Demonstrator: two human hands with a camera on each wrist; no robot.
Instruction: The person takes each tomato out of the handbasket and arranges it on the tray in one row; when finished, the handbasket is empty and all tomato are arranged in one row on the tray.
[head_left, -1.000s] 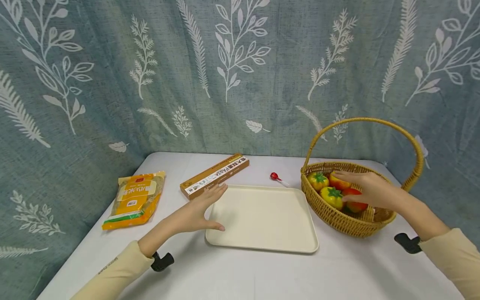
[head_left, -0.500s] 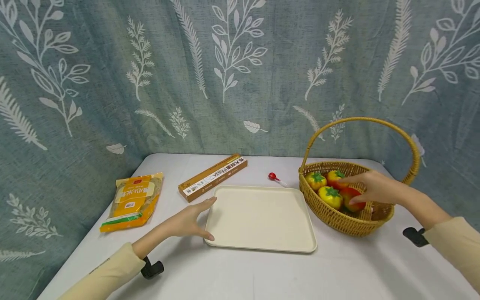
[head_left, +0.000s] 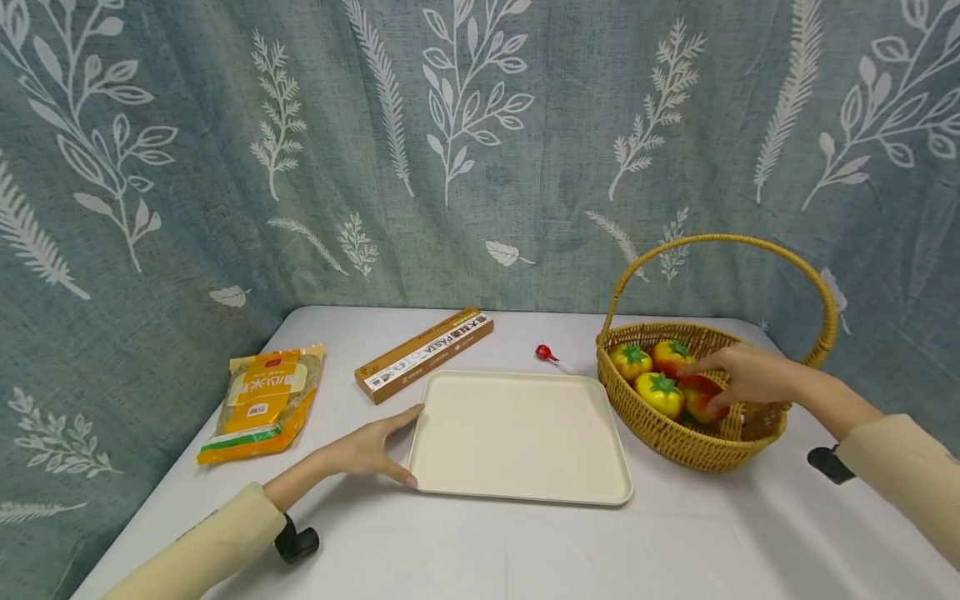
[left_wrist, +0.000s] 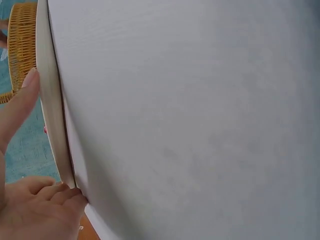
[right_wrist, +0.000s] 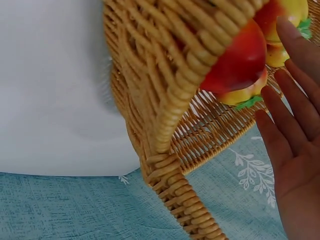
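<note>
Tray (head_left: 521, 437) and basket (head_left: 693, 450), one reach to each

Left hand (head_left: 365, 447) is at the cream tray's left side, thumb and fingers spread well apart: thumb tip on the rim by the near corner, fingertips at the rim farther back (the left wrist view shows both meeting the edge). Tray lies flat, mid-table, on white cloth (head_left: 465, 550).

Right hand (head_left: 756, 375) is over the woven basket, which stands just right of the tray. Thumb and fingers are parted, one to either side of a red fruit (head_left: 696, 395) lying inside; whether they touch it, I cannot tell. Right wrist view: fingers nearly straight, small gaps between them. Beside the red one, a green-topped yellow fruit (head_left: 660, 397); two more fruits (head_left: 631, 362) sit behind.

Past the tray's far left corner, a brown pasta box (head_left: 424, 354) lies aslant. Red-headed lollipop (head_left: 543, 352) rests behind the tray's far edge. Orange-and-clear bag (head_left: 264, 403) lies at the table's left. Blue-green curtain (head_left: 420, 250), printed with white leaves, hangs behind.
</note>
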